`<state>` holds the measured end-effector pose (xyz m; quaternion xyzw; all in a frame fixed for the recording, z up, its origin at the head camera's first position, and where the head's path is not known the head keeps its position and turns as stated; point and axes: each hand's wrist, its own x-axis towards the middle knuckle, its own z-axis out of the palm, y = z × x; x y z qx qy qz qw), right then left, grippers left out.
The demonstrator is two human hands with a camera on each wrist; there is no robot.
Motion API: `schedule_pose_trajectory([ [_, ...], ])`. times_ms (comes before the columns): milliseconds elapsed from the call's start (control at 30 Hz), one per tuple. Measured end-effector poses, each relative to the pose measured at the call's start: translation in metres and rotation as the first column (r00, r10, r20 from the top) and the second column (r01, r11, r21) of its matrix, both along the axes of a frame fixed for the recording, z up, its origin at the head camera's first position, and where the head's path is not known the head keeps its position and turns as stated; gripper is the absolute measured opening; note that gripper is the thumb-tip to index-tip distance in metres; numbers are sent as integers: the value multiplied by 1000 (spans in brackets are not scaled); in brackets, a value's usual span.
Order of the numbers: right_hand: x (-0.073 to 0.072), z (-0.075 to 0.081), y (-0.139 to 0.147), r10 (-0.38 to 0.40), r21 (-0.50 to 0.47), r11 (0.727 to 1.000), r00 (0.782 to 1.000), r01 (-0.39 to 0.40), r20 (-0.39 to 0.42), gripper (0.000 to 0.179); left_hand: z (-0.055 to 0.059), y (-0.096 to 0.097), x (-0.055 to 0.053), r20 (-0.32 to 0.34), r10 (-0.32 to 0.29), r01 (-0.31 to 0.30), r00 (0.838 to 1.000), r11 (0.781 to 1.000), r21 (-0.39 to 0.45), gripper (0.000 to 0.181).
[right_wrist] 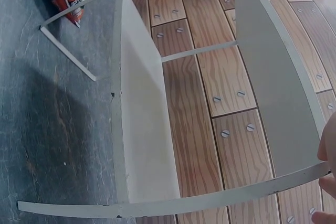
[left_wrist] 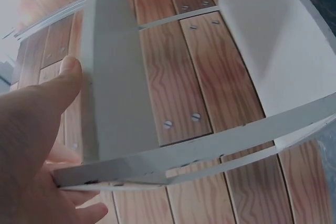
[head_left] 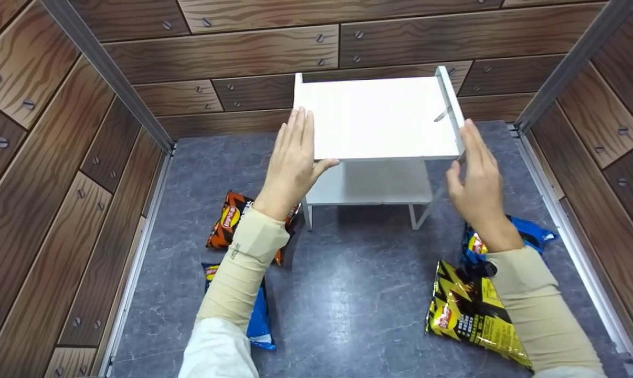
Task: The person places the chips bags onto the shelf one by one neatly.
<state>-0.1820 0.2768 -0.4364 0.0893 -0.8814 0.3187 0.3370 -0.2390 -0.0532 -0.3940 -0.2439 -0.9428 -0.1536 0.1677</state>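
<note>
A small white two-tier shelf [head_left: 379, 118] stands upright between the hands, its lower board [head_left: 371, 181] showing beneath the top. Along the top's left edge lies my left hand [head_left: 290, 165], fingers straight and thumb spread beside the front edge. My right hand [head_left: 476, 184] touches the right side near the front corner, its fingers extended. From the left wrist, the left thumb [left_wrist: 65, 80] is by the top board [left_wrist: 118, 85] and the other fingers are beside the side frame. In the right wrist view, the right hand [right_wrist: 329, 158] is partly cut off at the frame's corner.
An orange-black chip bag [head_left: 223, 223] and a blue bag [head_left: 261, 317] lie left on the grey floor [head_left: 348, 299], partly behind the left arm. A yellow-black bag [head_left: 466, 315] and another blue bag [head_left: 529, 231] lie right. Wood-patterned walls [head_left: 232, 52] enclose the space.
</note>
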Motion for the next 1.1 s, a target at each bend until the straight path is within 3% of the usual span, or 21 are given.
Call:
schedule_pose_trajectory([
  [100, 0, 0, 0, 15, 9, 1000, 1000, -14, -5, 63, -2, 2, -1, -37, 18, -20, 999, 999, -33, 98],
  [267, 0, 2, 3, 46, 31, 998, 999, -46, -4, 67, -5, 4, 1, -95, 40, -42, 995, 999, -19, 98],
  [600, 7, 2, 13, 82, 70, 994, 994, -87, 75, 77, -10, 7, 1, -122, 58, -61, 991, 998, -23, 98],
  [767, 17, -2, 23, 93, 67, 993, 990, -100, 106, 81, -10, 10, 1, -133, 52, -56, 990, 998, -28, 97],
  [967, 33, -11, 43, 59, 29, 997, 981, -65, 185, 82, -11, 9, 1, -137, 52, -57, 989, 998, -30, 97],
  [1100, 48, -20, 55, 41, 26, 999, 980, -47, 192, 81, -12, 7, 1, -130, 57, -60, 990, 998, -18, 97],
])
